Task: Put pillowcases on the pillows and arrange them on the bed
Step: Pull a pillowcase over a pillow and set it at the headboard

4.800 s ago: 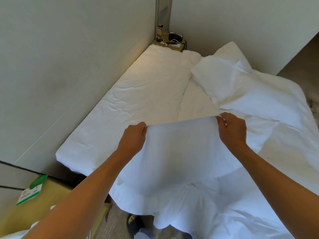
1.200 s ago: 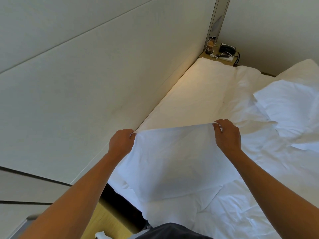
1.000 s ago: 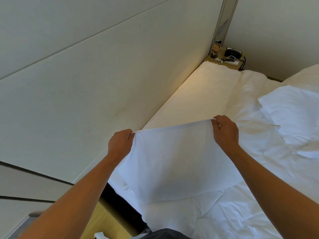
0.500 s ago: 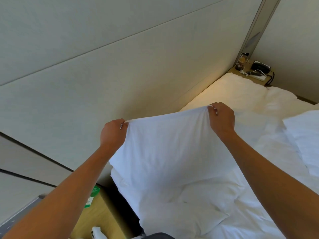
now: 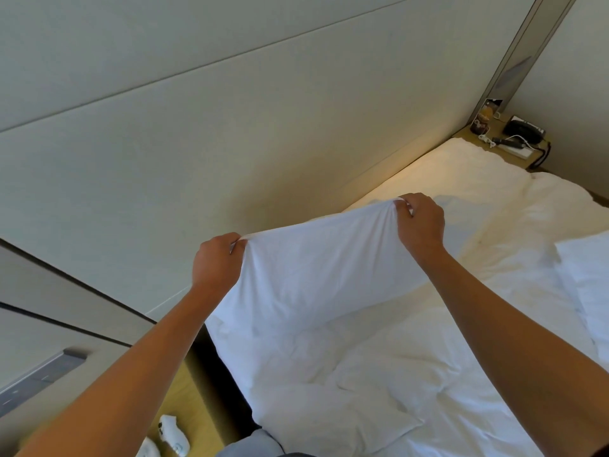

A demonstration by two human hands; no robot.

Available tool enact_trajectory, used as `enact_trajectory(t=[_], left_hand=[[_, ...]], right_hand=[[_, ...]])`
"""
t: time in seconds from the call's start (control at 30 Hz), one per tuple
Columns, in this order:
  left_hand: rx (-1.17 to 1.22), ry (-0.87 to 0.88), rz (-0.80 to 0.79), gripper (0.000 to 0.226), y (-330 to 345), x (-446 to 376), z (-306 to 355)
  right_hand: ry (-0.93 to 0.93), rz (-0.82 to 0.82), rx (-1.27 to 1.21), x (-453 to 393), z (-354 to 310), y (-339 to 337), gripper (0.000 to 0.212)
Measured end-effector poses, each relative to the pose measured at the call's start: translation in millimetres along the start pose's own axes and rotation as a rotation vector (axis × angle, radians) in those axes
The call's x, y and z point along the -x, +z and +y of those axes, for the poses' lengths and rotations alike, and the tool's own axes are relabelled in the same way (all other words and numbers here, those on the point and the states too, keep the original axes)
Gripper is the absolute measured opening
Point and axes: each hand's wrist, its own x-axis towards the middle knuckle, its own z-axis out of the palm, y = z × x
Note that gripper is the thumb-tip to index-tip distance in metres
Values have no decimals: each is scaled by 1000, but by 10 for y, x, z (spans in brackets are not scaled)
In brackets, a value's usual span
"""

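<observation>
Over bed [image 5: 461,374], hands [image 5: 316,240] gripping pillowcase [image 5: 316,275] corners.

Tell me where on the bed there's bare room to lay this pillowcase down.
Free: the flat strip of mattress along the wall panel, beyond the right hand. Crowded: rumpled bedding under the held pillowcase, and the pillow at the right edge.

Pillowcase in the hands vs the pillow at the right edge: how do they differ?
The pillowcase is held up off the bed, pinched at its top corners by the left hand and right hand; the pillow lies on the bed untouched. The pillowcase hangs limp and thin; the pillow looks puffy. The pillow is cut off by the frame. Both are white.
</observation>
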Motion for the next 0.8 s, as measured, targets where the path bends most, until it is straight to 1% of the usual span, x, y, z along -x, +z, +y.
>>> enact_trajectory(t=[0.1, 0.2, 0.27, 0.43, 0.53, 0.63, 0.8], left_hand=[[30, 19, 32, 46, 10, -77, 106], [43, 17, 26, 43, 63, -174, 177], [38, 6, -3, 43, 144, -222, 189], [24, -45, -138, 42, 434, -274, 127], [20, -61, -158, 40, 519, -421, 133], [24, -75, -136, 40, 512, -670, 123], [17, -92, -78, 40, 367, -1088, -1]], right_hand=[[-19, 35, 2, -181, 26, -18, 30], [-28, 52, 1, -356, 49, 1, 30], [-21, 26, 19, -451, 83, 59, 30], [13, -109, 95, -498, 323, 321, 31], [52, -114, 82, -560, 406, 466, 31], [62, -86, 77, -778, 277, 614, 30], [-16, -71, 64, -1227, -110, 892, 29]])
